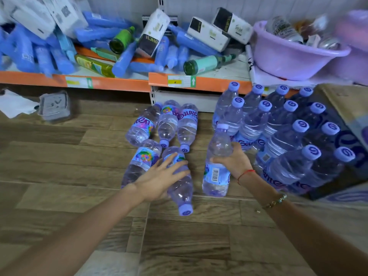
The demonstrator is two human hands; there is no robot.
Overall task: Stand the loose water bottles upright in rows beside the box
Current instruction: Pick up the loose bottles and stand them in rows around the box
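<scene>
- The box [346, 108] lies to the right of both hands, the upright rows [278, 124] against it.
- The right hand [236, 160] grips an upright bottle [218, 162], probably placing it beside the rows.
- The left hand [159, 180], fingers spread, rests on a lying bottle [180, 182]; next it must close and lift.

free: bare floor [189, 246] near | blocked: lying bottles [169, 124], upright rows [278, 124]

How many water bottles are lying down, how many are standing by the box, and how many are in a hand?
lying bottles: 5
standing bottles beside the box: 12
held bottle, in the right hand: 1
Total: 18
</scene>
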